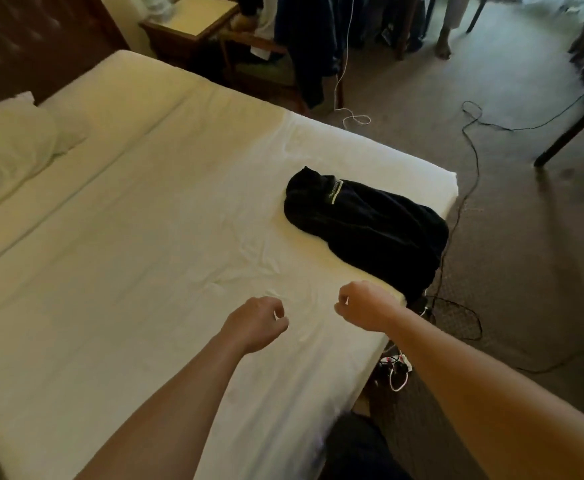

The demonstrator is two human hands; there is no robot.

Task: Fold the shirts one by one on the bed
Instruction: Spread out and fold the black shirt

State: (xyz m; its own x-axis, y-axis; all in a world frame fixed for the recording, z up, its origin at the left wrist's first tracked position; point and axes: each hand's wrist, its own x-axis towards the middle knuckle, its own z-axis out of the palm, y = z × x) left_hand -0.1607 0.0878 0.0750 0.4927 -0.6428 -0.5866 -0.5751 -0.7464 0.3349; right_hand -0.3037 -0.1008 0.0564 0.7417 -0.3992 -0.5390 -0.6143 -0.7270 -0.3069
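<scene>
A black shirt (363,223) lies bunched in a heap on the white bed (145,237), near the bed's right edge, with a pale label strip showing near its far end. Part of it hangs over the edge. My left hand (254,323) hovers over the sheet in front of the heap, fingers curled, nothing in it. Just to its right, near the bed's edge, my right hand (365,304) is curled into a loose fist and also holds nothing. Both hands are a short way from the shirt and do not touch it.
A pillow (9,147) lies at the far left by the dark headboard. A nightstand (193,22) and hanging dark clothes (311,39) stand beyond the bed. Cables (470,161) and a power strip (399,363) lie on the carpet to the right.
</scene>
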